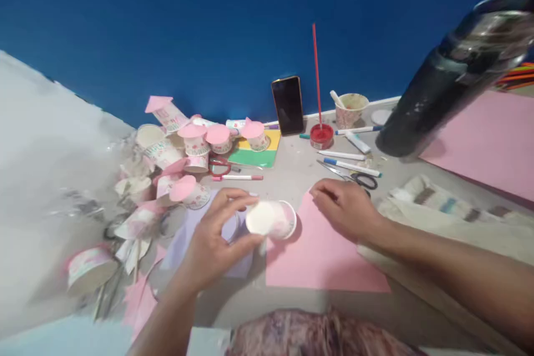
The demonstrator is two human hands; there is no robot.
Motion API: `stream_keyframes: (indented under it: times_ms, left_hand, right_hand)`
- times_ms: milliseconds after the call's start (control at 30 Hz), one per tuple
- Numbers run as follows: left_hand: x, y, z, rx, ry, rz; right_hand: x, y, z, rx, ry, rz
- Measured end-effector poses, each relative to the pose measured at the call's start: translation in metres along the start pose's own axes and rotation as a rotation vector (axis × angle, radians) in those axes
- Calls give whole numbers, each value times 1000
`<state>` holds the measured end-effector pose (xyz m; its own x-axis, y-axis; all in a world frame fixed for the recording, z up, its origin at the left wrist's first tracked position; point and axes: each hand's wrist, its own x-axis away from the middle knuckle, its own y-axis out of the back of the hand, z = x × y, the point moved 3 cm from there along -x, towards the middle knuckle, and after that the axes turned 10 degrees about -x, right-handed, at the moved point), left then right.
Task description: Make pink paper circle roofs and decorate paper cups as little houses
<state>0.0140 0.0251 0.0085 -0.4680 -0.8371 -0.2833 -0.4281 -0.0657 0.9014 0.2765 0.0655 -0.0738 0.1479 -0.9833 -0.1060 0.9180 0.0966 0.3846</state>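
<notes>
My left hand (217, 233) holds a small paper cup (283, 219) tipped on its side between thumb and fingers. A pale round end of the cup faces the thumb, and its wall looks pinkish. Below it lies a pink paper sheet (325, 267). My right hand (348, 208) is closed at the sheet's far edge, fingers curled on the paper; the fingertips are partly hidden. A lilac sheet (183, 250) lies under my left hand. Scissors (362, 179) with dark handles rest just beyond my right hand.
Several decorated paper cups (194, 139) with pink tops crowd the left side. A phone (287, 105) leans on the blue wall. Near it stand a red pot (321, 136) with a stick and a used cup (350, 111). Pens and a large dark bottle (442, 83) are at right.
</notes>
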Motion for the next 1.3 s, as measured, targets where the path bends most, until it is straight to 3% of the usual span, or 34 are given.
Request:
stream_keyframes:
  times_ms: [167, 300, 467, 733, 833, 967, 1033, 1167, 1233, 1300]
  left_hand:
    - [14, -23, -32, -14, -106, 44]
    - [4, -23, -26, -89, -86, -54]
    - [-35, -19, 0, -214, 42, -170]
    - [-117, -49, 28, -250, 113, -121]
    - [-129, -56, 30, -276, 148, -70]
    - [-98, -44, 23, -283, 165, -51]
    - [-64, -30, 20, -232, 209, -21]
    - [15, -4, 31, -226, 495, 90]
    - [46, -3, 41, -243, 574, 158]
    - [66, -10, 49, -232, 568, 231]
  right_hand:
    - [-1, 4, -8, -25, -64, -7]
    - [-3, 3, -10, -20, -61, -3]
    - [0, -2, -6, 23, 1, 51]
    - [5, -6, -1, 61, 113, 89]
    - [8, -7, -3, 74, 150, 106]
    - [11, -7, -5, 98, 195, 134]
    - [12, -8, -5, 104, 198, 153]
    - [15, -10, -5, 111, 213, 188]
    - [16, -12, -6, 112, 227, 208]
    - [17, -13, -6, 122, 235, 229]
